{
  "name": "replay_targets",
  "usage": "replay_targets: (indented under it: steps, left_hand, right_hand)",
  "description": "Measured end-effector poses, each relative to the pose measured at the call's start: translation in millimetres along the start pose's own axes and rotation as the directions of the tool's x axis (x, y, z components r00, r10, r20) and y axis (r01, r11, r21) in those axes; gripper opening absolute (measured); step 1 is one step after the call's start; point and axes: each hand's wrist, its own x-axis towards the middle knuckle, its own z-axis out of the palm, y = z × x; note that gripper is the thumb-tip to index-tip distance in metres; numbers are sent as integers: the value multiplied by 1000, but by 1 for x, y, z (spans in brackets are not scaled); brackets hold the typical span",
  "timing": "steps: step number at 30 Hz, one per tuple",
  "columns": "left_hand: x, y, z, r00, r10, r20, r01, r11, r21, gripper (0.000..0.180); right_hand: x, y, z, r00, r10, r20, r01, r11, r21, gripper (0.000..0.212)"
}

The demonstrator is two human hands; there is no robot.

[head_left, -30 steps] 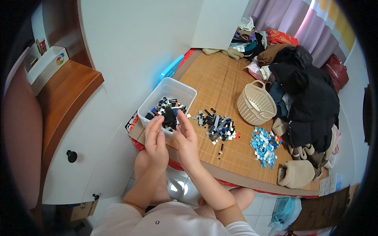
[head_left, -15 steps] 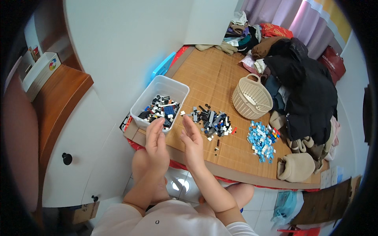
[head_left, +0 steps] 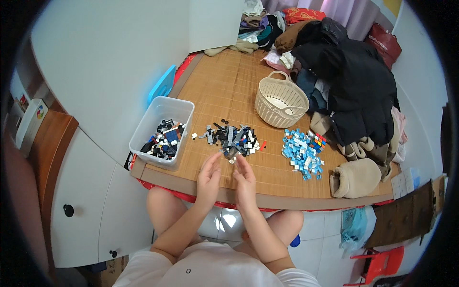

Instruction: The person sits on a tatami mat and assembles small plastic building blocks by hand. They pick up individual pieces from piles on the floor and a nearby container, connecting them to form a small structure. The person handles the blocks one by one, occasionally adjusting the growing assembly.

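My left hand [head_left: 209, 178] is held over the near edge of the mat, its fingers stretched out and pointing at a heap of toy bricks [head_left: 234, 135], mostly grey, black and white. Facing it across a narrow gap is my right hand [head_left: 245, 181], also with straight, loose fingers. Neither hand visibly grips anything. A blurred greyish patch shows just beyond the fingertips, too smeared to name. To the left stands a clear plastic box [head_left: 183, 111], partly filled with mixed bricks [head_left: 165, 138].
A blue lid [head_left: 161, 84] leans behind the box. Right of the brick heap lie light-blue and white pieces [head_left: 301, 154] beside a colourful puzzle cube [head_left: 318, 142]. A beige basket [head_left: 281, 103] stands farther back. Piled clothes with a black jacket [head_left: 356, 86] cover the right side.
Both hands have moved right, from in front of the box to in front of the brick heap, still facing each other. The whole view has shifted too.
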Motion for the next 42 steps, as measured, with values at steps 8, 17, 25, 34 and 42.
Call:
replay_targets:
  steps: [8,17,25,34,42]
  left_hand:
    - [0,-28,10,938,-339,65,342,939,-30,46]
    - [10,-44,6,897,-433,84,439,896,-69,46]
    - [-16,-41,9,944,-177,280,76,938,338,34]
    - [-21,-33,26,871,38,489,-436,517,737,34]
    - [6,-48,-1,970,57,235,-202,724,659,38]
  right_hand:
    - [-5,6,-46,978,91,-188,-116,985,-127,55]
    - [37,34,-58,989,-133,58,127,604,-787,52]
    - [42,44,-78,983,-77,165,163,780,-604,47]
    - [37,6,-75,993,83,84,-35,884,-466,45]
    - [37,31,-71,997,-71,43,83,808,-583,41]
